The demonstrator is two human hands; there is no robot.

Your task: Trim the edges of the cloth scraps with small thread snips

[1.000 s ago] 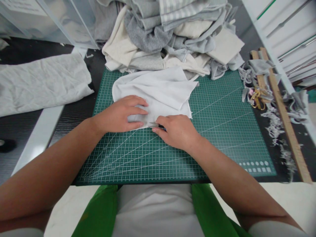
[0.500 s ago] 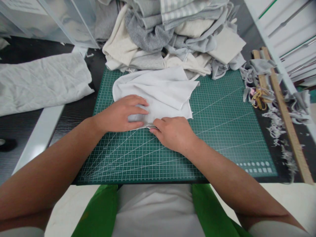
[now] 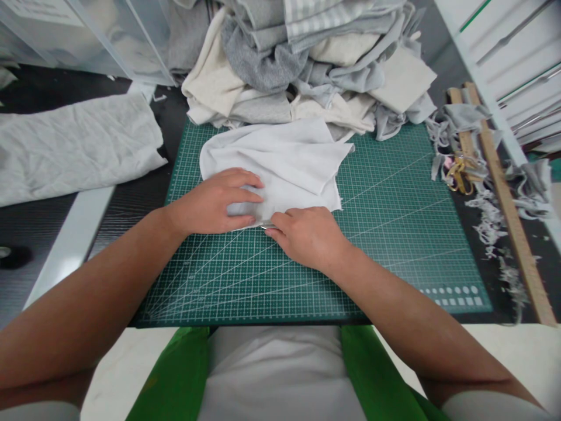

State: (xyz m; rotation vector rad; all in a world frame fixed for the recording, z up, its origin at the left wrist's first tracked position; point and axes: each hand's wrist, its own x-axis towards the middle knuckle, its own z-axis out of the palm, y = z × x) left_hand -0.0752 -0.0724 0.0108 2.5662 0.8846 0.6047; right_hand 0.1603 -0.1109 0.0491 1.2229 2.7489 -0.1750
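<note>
A piece of white cloth [image 3: 289,166] lies loosely folded on the green cutting mat [image 3: 245,280]. My left hand [image 3: 221,202] rests flat on the cloth's left part, fingers spread, pressing it down. At the cloth's near edge, my right hand [image 3: 309,234] is closed around a small thin metal tool [image 3: 263,227]. Only the tool's shiny pointed tip shows between thumb and forefinger; the rest is hidden, so its kind cannot be told. That tip touches the cloth's edge, just right of my left thumb.
A heap of grey, cream and checked fabric [image 3: 272,64] covers the mat's far edge. Grey cloth [image 3: 79,146] lies at left, near clear plastic bins [image 3: 118,35]. At right are wooden strips [image 3: 512,210], gold-handled scissors [image 3: 460,176] and fabric scraps [image 3: 486,222].
My right hand has shifted very slightly along the cloth's near edge. My left hand and the cloth stay in place.
</note>
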